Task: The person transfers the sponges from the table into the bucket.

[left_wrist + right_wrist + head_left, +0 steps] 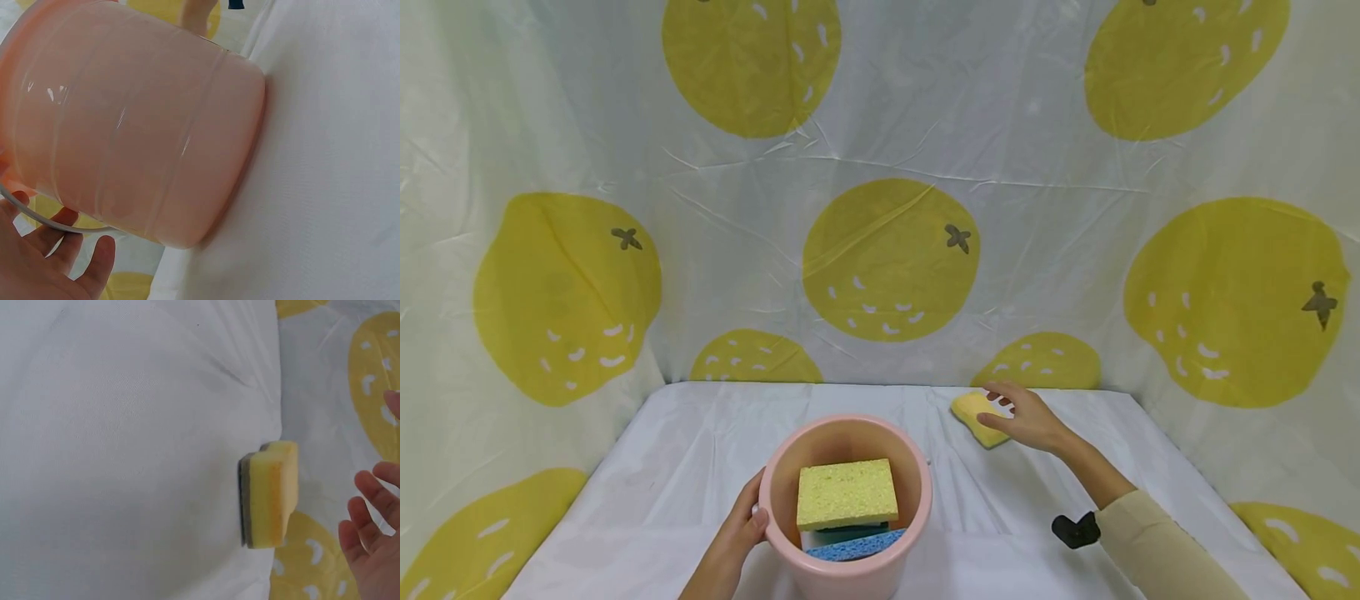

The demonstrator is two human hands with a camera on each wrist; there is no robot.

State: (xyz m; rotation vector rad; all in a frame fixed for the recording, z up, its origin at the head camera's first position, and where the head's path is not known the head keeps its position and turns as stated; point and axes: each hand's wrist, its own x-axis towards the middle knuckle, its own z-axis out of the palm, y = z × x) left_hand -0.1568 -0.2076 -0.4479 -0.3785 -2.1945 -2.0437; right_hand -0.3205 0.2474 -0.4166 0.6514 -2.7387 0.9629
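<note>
A pink bucket [917,500] stands at the front of the white-covered table, tilted in the left wrist view. My left hand [747,521] holds it by the left side of the rim, and its fingers lie along the thin white handle [50,222]. Inside the bucket, a yellow sponge [847,493] rests over a blue sponge [857,547] and a dark green layer. Farther back on the right lies a yellow sponge [265,500] with a dark grey scouring side, face down. My right hand [1033,423] hovers over this sponge, fingers spread and holding nothing.
A white cloth [700,467] covers the table, with wrinkles running toward the back. White curtains printed with yellow fruit [891,258] hang behind and at both sides. A black strap piece [1075,530] sits by the right sleeve [1157,542].
</note>
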